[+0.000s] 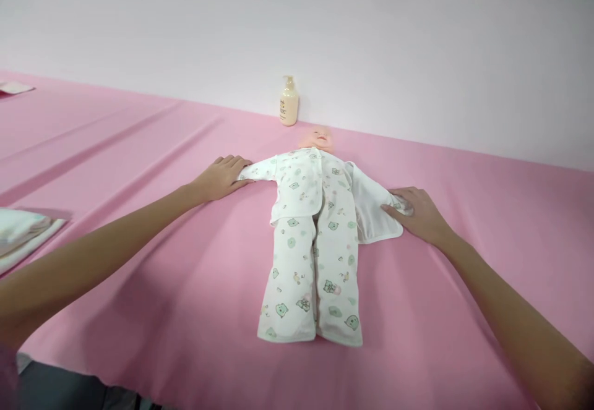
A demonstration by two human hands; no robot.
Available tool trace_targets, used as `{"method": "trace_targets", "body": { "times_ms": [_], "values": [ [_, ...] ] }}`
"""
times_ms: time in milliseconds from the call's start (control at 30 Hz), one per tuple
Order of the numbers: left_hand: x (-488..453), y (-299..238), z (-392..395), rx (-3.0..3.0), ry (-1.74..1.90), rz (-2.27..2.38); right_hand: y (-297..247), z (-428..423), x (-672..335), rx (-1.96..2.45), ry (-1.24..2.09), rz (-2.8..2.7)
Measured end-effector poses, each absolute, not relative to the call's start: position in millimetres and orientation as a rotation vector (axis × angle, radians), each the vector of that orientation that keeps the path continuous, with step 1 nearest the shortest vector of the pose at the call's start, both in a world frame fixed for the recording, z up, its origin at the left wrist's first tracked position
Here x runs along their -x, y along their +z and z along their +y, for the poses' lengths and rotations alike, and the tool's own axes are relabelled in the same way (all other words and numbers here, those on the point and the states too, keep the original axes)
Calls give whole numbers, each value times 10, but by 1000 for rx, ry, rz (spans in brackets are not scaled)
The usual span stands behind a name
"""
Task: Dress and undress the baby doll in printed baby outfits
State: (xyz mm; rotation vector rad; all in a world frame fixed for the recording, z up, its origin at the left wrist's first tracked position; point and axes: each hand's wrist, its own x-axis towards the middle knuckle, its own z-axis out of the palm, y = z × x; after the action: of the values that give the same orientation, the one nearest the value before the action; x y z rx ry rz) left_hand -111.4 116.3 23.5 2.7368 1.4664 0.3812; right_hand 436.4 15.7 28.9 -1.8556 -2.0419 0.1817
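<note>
A baby doll [320, 138] lies on its back with its head toward the wall, dressed in white printed baby clothes. The front of its wrap jacket [299, 181] is parted: one panel lies over the chest, the other is spread out to the right with its plain white inside up. Printed baby trousers [292, 274] cover both legs, and no feet show. At the left cuff, my left hand [225, 177] is closed round the end of a jacket sleeve. My right hand [417, 212] pinches the other sleeve's end, beside the spread panel.
A pink sheet [185, 311] with some creases covers the table. Behind the doll's head stands a cream pump bottle [288, 104], close to the white wall [371, 45]. Folded cloths [23, 230] lie at the left edge, with another small cloth [16, 87] farther back.
</note>
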Motion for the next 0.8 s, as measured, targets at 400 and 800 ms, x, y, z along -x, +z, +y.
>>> {"method": "trace_targets", "body": {
  "times_ms": [400,800],
  "values": [
    [1125,286,1071,-2798,180,1597,364,-502,-4186,2063,-1,-1699],
    [177,854,888,-2499,952,1297,478,-514,-4112,2177,571,-1612]
  ]
}}
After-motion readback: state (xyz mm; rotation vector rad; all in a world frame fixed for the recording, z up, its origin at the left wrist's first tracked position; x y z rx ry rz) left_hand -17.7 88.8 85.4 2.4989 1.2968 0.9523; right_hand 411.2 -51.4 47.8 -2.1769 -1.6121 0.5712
